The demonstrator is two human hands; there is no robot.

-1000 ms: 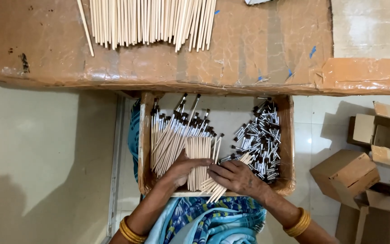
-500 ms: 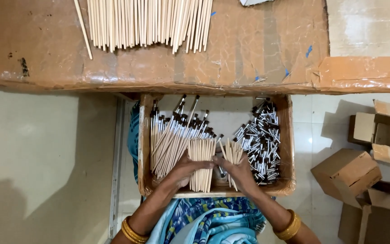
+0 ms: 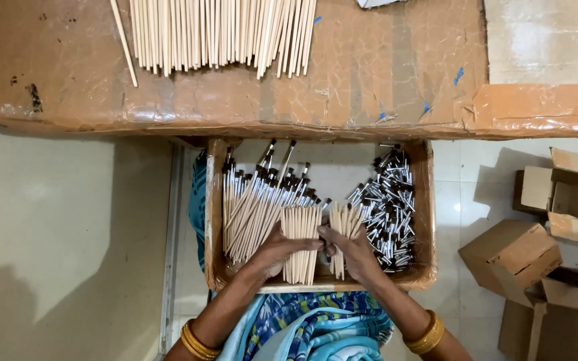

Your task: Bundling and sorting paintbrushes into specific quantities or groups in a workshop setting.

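both hands are working inside the tray (image 3: 213, 220), at its near edge. left hand (image 3: 277, 251) is grasping a bundle of plain sticks (image 3: 300, 241), fingers wrapped over it; the bundle is standing w/ its long axis running near-to-far, ends level w/ the near wall. right hand (image 3: 354, 253) is clenching round a smaller bunch of sticks (image 3: 344, 227), fanning out toward the far edge, just beside the bundle on its right. the two hands are almost touching btwn the bundles. capped sticks (image 3: 252, 207) are lying along the tray's left side, dark tips pointing far. metal caps (image 3: 388, 204) are piling at the right side, closer to the right hand. more plain sticks (image 3: 219, 33) are lying on the table (image 3: 382, 87) at its far edge, well apart from both hands.
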